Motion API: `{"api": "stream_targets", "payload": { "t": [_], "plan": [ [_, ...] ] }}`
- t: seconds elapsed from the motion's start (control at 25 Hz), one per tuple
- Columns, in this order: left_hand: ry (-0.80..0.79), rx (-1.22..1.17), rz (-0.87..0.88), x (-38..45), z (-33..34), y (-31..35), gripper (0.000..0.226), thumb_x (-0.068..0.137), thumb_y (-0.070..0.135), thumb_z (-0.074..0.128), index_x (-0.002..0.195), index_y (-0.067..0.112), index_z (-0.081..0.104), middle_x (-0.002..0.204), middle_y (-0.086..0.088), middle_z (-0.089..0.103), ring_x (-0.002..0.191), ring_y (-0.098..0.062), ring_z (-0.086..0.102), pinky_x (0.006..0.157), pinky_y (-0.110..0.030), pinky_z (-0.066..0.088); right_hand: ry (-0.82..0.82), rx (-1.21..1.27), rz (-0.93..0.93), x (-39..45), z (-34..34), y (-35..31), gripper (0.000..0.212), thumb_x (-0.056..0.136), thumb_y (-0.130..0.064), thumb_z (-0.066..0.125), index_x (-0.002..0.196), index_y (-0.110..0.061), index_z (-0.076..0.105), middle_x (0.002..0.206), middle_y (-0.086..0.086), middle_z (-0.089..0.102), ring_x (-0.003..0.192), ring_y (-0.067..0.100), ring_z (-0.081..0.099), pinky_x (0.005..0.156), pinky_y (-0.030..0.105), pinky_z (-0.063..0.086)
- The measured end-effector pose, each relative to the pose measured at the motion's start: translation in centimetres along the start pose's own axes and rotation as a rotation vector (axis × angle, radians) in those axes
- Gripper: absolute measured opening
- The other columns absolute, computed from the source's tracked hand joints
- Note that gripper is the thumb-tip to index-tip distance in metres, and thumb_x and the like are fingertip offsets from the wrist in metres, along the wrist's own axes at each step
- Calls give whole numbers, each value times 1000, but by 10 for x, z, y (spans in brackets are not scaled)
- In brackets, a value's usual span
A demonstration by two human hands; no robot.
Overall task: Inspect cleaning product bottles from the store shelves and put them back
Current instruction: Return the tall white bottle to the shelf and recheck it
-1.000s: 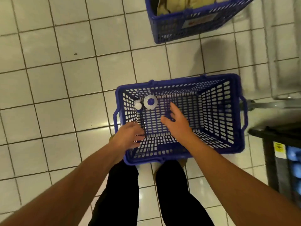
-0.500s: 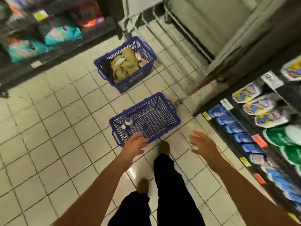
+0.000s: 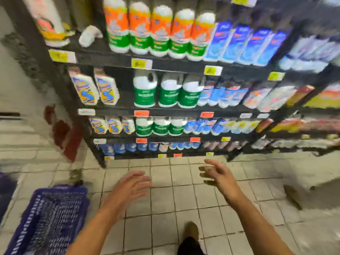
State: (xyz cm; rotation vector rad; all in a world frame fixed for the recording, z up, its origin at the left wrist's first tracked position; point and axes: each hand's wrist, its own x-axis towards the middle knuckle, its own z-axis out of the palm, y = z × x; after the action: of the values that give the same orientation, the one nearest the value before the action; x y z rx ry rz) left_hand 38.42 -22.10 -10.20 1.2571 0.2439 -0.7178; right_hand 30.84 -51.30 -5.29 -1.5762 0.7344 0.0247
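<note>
Dark store shelves (image 3: 174, 112) fill the upper view, stocked with cleaning product bottles. Orange-and-green bottles (image 3: 158, 30) stand on the top shelf, with white bottles with green labels (image 3: 167, 91) below and blue bottles (image 3: 244, 43) to the right. My left hand (image 3: 128, 188) and my right hand (image 3: 219, 175) are both out in front over the tiled floor, fingers spread, holding nothing. Both hands are below the lowest shelf and apart from every bottle. The picture is blurred by motion.
A blue plastic basket (image 3: 49, 218) sits on the floor at the lower left, beside my left forearm. White floor tiles (image 3: 165, 199) stretch between me and the shelves. A pale wall with red patches (image 3: 60, 133) stands left of the shelving. My shoe (image 3: 191, 230) shows below.
My view has swung up and right from the basket to the shelves. Both hands have left the basket and now hover open in front of the shelving.
</note>
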Motion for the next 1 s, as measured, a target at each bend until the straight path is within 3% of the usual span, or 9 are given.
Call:
{"api": "stream_targets", "payload": {
  "t": [0.12,0.28,0.44,0.6,0.72,0.8,0.88,1.0],
  "plan": [
    [-123,150,30,51,112,21,22,102,11,42,109,9,63,96,-11,77,82,-23,76,66,-30,58,144,80,-53,12,-105,-9,21,100,-5,52,116,-15,61,93,3,76,78,13,72,66,23,55],
    [-252,189,71,101,268,35,25,100,5,37,106,3,61,89,-12,77,76,-25,75,67,-34,57,302,130,-111,46,-231,-17,16,100,-7,53,112,-4,64,88,5,75,77,17,69,67,27,54],
    [-334,173,28,143,394,39,26,100,0,33,106,0,58,81,-11,76,68,-23,74,60,-31,59,310,139,-130,86,-319,-37,14,99,-2,52,105,-5,64,83,2,73,73,14,67,63,23,51],
    [-404,192,-31,175,475,61,30,101,-2,25,103,-3,54,76,-13,74,61,-22,73,55,-31,58,288,125,-193,137,-366,-75,16,97,2,52,100,-7,65,83,5,73,65,5,66,57,19,48],
    [-399,317,170,203,522,90,15,90,3,54,105,2,57,90,-11,72,71,-15,73,65,-28,57,272,109,-292,187,-388,-115,15,97,4,53,100,-5,65,86,10,72,66,5,68,59,16,51],
    [-348,359,285,226,550,112,22,81,6,65,103,8,60,97,-8,71,81,-14,70,76,-30,54,256,113,-366,219,-399,-145,18,96,4,53,98,-8,66,85,7,72,70,6,69,61,15,52],
    [-289,382,358,252,576,138,20,92,2,59,107,14,60,107,-6,68,92,-16,66,82,-32,50,245,113,-417,246,-407,-175,19,97,1,55,96,-14,67,86,3,72,74,4,70,63,14,51],
    [-259,440,492,296,615,175,38,95,-5,54,130,10,50,130,-10,57,111,-20,56,95,-32,44,224,91,-452,287,-422,-213,16,96,-6,58,99,-20,66,86,-5,74,77,8,69,63,20,52]
  ]
}}
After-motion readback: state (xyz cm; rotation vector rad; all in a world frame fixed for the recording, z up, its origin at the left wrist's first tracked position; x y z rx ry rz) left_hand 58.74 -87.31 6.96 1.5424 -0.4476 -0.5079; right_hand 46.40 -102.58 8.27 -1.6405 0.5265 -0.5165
